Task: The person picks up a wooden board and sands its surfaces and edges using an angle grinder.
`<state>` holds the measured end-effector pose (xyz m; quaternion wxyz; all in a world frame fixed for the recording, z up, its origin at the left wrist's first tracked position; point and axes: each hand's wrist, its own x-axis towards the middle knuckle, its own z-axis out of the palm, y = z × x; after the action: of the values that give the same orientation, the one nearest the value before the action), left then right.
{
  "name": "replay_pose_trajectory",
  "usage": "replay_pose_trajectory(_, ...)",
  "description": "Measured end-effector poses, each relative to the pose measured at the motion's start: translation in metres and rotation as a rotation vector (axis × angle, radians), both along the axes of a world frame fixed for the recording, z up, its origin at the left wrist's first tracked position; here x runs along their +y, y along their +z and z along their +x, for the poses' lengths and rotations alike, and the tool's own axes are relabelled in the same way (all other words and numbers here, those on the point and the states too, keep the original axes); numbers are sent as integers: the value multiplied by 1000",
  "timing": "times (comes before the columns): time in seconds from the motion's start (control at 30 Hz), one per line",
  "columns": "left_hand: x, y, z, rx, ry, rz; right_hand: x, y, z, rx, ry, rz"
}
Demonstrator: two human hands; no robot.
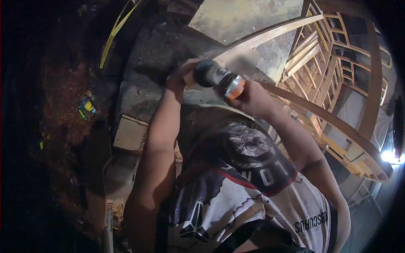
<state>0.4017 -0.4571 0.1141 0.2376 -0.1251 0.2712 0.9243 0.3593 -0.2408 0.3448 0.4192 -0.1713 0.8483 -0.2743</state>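
Note:
A power tool (219,78) with a dark, rounded body and an orange and silver end is held up in front of my chest. My right hand (253,99) wraps round its orange end. Up beside the dark end, my left hand (188,71) is closed at the near end of a long pale wooden beam (270,32). The tool partly covers the beam's end, and a blur hides the surface just beyond it.
Wooden framing (333,63) with curved beams stands at the right. A large stained board (249,19) lies ahead. Yellow strap (110,42) hangs at upper left, near a green and yellow packet (87,109) on the ground. A bright lamp (393,156) shines far right.

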Motion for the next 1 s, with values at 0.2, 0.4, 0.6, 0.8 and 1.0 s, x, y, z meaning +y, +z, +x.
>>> replay_pose_trajectory(0.2, 1, 1, -6, 66, -58, 52, -16, 3, 13, 38, 39, 52)
replay_pose_trajectory(0.4, -2, 13, -4, -63, -264, 404, -20, 10, 18, 19, 50, 81)
replay_pose_trajectory(0.6, -32, 0, 65, -463, -105, 225, 40, -6, -22, 9, -225, -153)
replay_pose_trajectory(0.8, -62, 0, 100, -409, -297, 213, 118, -27, -101, -42, -400, 60)
replay_pose_trajectory(1.0, -69, 44, 61, -468, -444, -168, 176, -69, -158, 139, -501, -121)
